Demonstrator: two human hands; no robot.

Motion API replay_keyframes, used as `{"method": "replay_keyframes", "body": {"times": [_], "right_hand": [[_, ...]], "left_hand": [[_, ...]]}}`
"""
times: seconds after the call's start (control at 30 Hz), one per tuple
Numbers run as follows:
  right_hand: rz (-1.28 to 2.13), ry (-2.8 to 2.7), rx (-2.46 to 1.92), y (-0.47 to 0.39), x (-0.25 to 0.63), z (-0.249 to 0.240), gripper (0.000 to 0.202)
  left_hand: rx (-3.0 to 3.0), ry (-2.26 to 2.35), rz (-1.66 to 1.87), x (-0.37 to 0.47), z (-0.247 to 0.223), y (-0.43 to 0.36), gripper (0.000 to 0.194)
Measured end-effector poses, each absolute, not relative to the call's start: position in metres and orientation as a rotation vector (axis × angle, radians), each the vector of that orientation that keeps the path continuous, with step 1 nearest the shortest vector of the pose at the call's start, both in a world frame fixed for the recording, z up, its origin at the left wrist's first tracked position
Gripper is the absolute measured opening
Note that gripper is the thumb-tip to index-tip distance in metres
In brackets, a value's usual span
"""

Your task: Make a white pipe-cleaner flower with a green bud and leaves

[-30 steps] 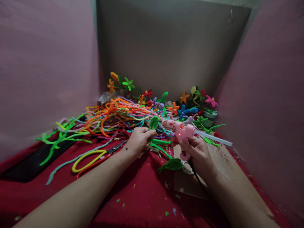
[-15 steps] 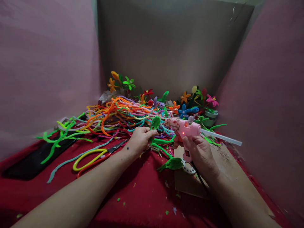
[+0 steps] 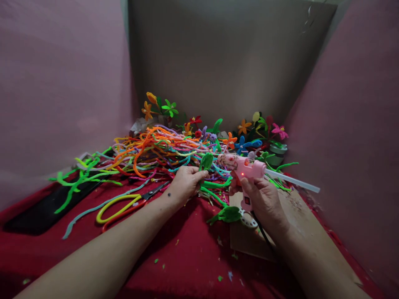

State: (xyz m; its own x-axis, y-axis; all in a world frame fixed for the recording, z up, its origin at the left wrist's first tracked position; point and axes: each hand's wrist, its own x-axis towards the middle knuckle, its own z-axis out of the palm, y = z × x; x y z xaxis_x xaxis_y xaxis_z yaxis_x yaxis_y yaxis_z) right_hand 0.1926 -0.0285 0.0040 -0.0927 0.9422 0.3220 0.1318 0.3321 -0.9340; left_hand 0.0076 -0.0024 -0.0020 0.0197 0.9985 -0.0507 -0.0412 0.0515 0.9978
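Note:
My left hand [image 3: 189,182] pinches a green pipe-cleaner leaf [image 3: 206,161], which stands up above the fingertips. My right hand [image 3: 264,199] is wrapped round the handle of a pink hot glue gun [image 3: 241,167]. Its red light glows, and a pale glue stick [image 3: 293,181] juts from its back end. The nozzle points left, close to the leaf; whether they touch I cannot tell. Below, between the hands, another green pipe-cleaner leaf [image 3: 228,214] lies on the red cloth. Scissors [image 3: 123,207] with yellow and orange handles rest beside my left forearm.
A heap of coloured pipe cleaners [image 3: 162,145] spreads behind my hands. Finished pipe-cleaner flowers [image 3: 241,144] stand at the back, some near a small pot [image 3: 277,154]. Cardboard [image 3: 249,243] lies under my right hand. A black flat object [image 3: 40,211] sits at left; pink walls flank both sides.
Almost nothing differs. The leaf in my left hand and the glue gun in my right appear slightly further right, with the whole view shifted a little too.

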Motion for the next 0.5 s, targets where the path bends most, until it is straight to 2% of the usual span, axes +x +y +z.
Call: {"method": "replay_keyframes", "body": {"times": [0.17, 0.5], "right_hand": [[1.008, -1.486, -1.027, -0.0275, 0.1937, -0.0004, 0.04], [0.918, -1.579, -1.052, -0.0259, 0.1958, -0.0029, 0.042]], "left_hand": [[1.162, 1.198, 1.177, 0.008, -0.0033, -0.0021, 0.029], [1.134, 1.198, 1.179, 0.0072, 0.0, -0.002, 0.025]]}}
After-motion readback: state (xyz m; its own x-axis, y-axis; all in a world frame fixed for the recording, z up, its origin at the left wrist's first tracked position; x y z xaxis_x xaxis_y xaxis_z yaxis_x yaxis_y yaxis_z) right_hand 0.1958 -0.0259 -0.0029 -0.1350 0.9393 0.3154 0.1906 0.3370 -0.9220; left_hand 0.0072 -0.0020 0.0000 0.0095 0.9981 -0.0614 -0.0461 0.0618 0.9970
